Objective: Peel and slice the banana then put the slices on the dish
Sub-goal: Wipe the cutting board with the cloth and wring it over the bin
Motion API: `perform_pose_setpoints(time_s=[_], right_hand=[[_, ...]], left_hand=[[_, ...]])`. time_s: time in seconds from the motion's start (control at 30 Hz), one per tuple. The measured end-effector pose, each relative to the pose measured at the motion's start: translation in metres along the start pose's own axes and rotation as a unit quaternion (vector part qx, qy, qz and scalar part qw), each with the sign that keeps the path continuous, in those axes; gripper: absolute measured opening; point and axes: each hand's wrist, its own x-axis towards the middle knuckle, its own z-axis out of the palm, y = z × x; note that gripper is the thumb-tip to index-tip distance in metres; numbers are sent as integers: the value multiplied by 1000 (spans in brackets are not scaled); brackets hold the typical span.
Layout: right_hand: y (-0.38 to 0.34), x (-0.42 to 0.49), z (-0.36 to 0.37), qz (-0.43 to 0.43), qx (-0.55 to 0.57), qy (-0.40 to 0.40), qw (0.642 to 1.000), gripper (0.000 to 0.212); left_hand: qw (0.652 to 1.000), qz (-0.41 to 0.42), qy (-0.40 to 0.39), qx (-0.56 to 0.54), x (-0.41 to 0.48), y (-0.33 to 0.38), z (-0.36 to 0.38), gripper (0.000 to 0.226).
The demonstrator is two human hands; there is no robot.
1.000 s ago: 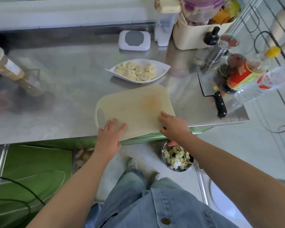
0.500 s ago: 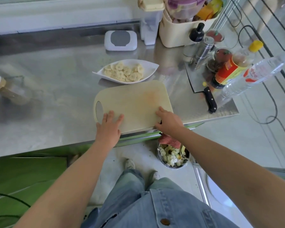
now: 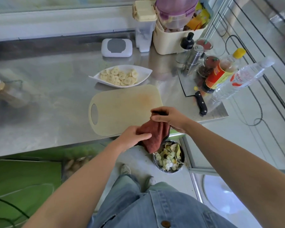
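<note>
Both hands are on a reddish-brown cloth point(image 3: 155, 134) right now, held over the near right corner of the cutting board point(image 3: 122, 111), at the near edge of the table point(image 3: 56, 96). Our left hand point(image 3: 132, 137) has its grip closed round the cloth's left side. Our right hand point(image 3: 169, 119) pinches the top end between thumb and fingers, so that grip is clamped on it too. The cloth's loose end hangs down over a bowl of peels point(image 3: 169, 172) on the floor. The banana slices point(image 3: 120, 77) are piled in the white dish point(image 3: 145, 71), which sits on the table just past the board's far edge. A cleaver point(image 3: 186, 86) lies flat to the right, near some bottles.
</note>
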Motion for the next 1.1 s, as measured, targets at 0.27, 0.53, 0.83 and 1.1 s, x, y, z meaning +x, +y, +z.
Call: perform_pose_setpoints(time_s=[0.27, 0.53, 0.83, 1.1], right_hand=[[29, -27, 15, -169, -227, 179, 942, 21], [29, -52, 20, -146, -114, 62, 981, 17], [29, -43, 11, -84, -238, 69, 965, 31], [21, -49, 2, 91, -23, 222, 970, 18]], left_hand=[[947, -147, 120, -259, -4, 4, 37, 28], [928, -55, 252, -268, -8, 5, 48, 15], [972, 4, 212, -100, -20, 17, 46, 20], [940, 150, 249, 179, -23, 7, 45, 17]])
